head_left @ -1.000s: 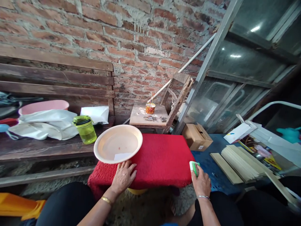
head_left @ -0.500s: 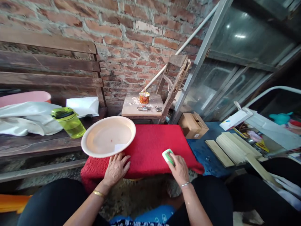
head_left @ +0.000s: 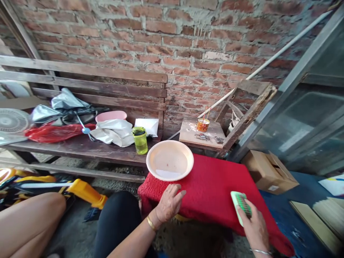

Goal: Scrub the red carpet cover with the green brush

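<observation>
Fingers of your right hand are closed on the green brush, thumb to the left and the other fingers along its right side. Those of your left hand are extended and loosely spread, thumb standing off to the right, with nothing pinched between them.

In the head view, the only 1 you have, the brush is over the right part of the red cloth; you cannot tell whether it touches. At the cloth's left end sits the pale basin, its near rim just beyond your left fingertips, seemingly apart from them. Whether that hand rests on the cloth's near edge is unclear.

Judging by your pose, the step in hand is working with the brush at the cloth while the left hand stays free. Any stroke from here would call for keeping that grip and laying the bristles flat on the fabric, with your left palm pressing the cloth steady and clear of the basin.

As for writing, you can read none. The cardboard box carries 1 white label too small to make out. The red-and-yellow tub is patterned, without legible words, and no brand shows on the green bottle.
</observation>
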`<state>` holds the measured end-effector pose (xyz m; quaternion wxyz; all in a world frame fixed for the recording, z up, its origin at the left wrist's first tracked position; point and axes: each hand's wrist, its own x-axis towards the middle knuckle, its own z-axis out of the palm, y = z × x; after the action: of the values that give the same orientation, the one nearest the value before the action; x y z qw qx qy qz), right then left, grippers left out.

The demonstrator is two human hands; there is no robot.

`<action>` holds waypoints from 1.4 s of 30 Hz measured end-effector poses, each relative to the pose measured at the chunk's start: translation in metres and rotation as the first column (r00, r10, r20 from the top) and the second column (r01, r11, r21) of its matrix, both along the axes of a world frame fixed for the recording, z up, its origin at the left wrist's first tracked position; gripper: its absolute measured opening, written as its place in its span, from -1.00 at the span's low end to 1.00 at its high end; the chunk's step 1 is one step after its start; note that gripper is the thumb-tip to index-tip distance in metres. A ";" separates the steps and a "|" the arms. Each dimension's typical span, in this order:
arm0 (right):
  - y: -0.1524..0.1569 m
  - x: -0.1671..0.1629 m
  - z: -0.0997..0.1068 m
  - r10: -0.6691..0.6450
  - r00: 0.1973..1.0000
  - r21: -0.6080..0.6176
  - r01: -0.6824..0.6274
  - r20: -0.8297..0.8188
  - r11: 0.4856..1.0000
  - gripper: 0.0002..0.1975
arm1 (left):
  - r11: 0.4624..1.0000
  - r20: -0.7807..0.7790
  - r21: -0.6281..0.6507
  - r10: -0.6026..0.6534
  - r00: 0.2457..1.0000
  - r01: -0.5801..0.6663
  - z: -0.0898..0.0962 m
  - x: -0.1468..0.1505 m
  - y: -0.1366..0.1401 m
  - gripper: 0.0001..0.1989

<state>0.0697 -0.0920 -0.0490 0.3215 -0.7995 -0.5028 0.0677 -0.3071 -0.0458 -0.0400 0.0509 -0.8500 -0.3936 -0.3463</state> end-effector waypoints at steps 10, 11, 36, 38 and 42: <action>0.050 -0.193 -0.006 0.671 0.693 -0.008 -0.694 0.264 0.720 -0.62 | 0.903 0.059 0.000 0.429 0.901 -0.430 0.029 -0.029 0.026 -0.77; 0.054 -0.193 -0.006 0.661 0.689 -0.030 -0.685 0.297 0.728 -0.61 | 0.910 0.051 -0.010 0.415 0.908 -0.416 0.029 -0.028 0.027 -0.77; 0.066 0.014 0.014 0.086 0.861 -0.265 0.058 0.501 0.962 -0.55 | 0.998 -0.155 -0.036 -0.063 0.986 0.058 -0.042 0.023 0.015 -0.72; 0.051 0.061 0.020 -0.049 0.856 -0.302 0.235 0.515 0.924 -0.52 | 0.999 -0.180 -0.053 -0.021 0.983 0.011 -0.048 0.021 0.021 -0.68; 0.024 0.123 0.024 -0.335 0.828 -0.332 0.504 0.451 0.798 -0.44 | 0.993 -0.189 -0.097 0.047 0.981 -0.067 -0.047 0.019 0.023 -0.68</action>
<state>0.1923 -0.0680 -0.0249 0.0401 -0.9412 -0.3322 -0.0471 -0.2881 -0.0226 -0.0868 0.0535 -0.8686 -0.4287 -0.2429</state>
